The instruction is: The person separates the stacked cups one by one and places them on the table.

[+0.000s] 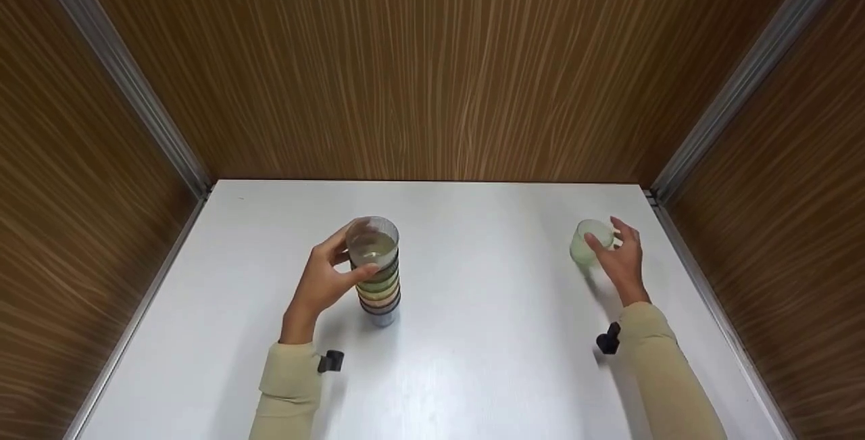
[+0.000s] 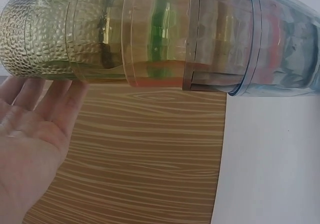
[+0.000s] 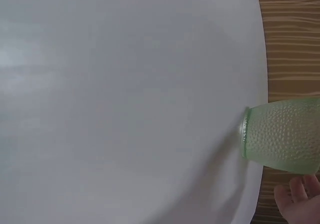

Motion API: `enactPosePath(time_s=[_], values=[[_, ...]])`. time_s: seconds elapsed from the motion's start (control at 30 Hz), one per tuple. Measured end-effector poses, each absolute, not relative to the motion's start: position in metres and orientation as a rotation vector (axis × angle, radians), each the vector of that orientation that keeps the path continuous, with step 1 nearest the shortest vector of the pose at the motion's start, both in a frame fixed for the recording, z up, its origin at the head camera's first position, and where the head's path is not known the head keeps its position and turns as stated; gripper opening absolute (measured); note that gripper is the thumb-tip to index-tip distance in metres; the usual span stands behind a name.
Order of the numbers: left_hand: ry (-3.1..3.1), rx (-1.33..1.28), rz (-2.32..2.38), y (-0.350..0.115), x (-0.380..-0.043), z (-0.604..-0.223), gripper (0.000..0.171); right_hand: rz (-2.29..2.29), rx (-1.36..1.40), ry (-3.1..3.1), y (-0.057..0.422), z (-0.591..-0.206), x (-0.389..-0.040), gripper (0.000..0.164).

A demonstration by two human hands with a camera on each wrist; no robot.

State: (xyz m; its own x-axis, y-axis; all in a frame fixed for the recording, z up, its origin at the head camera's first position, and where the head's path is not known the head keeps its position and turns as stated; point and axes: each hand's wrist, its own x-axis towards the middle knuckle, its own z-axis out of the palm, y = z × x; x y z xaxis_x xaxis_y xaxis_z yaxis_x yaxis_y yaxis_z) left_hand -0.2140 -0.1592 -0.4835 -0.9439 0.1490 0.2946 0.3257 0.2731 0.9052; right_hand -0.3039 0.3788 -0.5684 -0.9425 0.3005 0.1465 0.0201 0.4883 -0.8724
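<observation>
A tall stack of nested, tinted clear cups (image 1: 380, 284) stands upright left of the middle of the table. My left hand (image 1: 326, 282) holds it near the top, thumb at the front and fingers round the far side of the uppermost clear cup. In the left wrist view the stack (image 2: 160, 37) runs from a bumpy yellowish cup to a bluish one at the bottom. On the right, a pale green cup (image 1: 582, 249) with a bumpy surface (image 3: 282, 134) stands on the table. My right hand (image 1: 623, 261) is beside it, fingers spread and thumb tip overlapping its near side.
The white table (image 1: 473, 332) is bounded by a wood-grain panel (image 1: 432, 68) at the back and similar panels on both sides, with metal strips (image 1: 750, 55) in the corners. Each sleeve cuff carries a small black device (image 1: 331, 361).
</observation>
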Motion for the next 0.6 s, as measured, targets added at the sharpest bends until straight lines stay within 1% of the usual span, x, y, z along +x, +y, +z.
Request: enactPosePath(time_s=[0.17, 0.3, 0.5, 0.6], values=[[-2.356, -0.453, -1.77, -0.163, -0.215, -0.484, 0.076, 1.354, -0.182, -2.29, 0.361, -0.554, -0.306, 0.058], [-2.332, -0.47, -1.78, -0.166, -0.214, -0.484, 0.077, 1.387, -0.12, -2.203, 0.341, -0.536, -0.305, 0.051], [-2.297, -0.531, -1.793, -0.17, -0.214, -0.487, 0.081, 1.485, 0.017, -2.139, 0.31, -0.525, -0.298, 0.045], [-2.308, -0.522, -1.797, -0.17, -0.214, -0.49, 0.08, 1.528, 0.076, -2.16, 0.291, -0.515, -0.287, 0.044]])
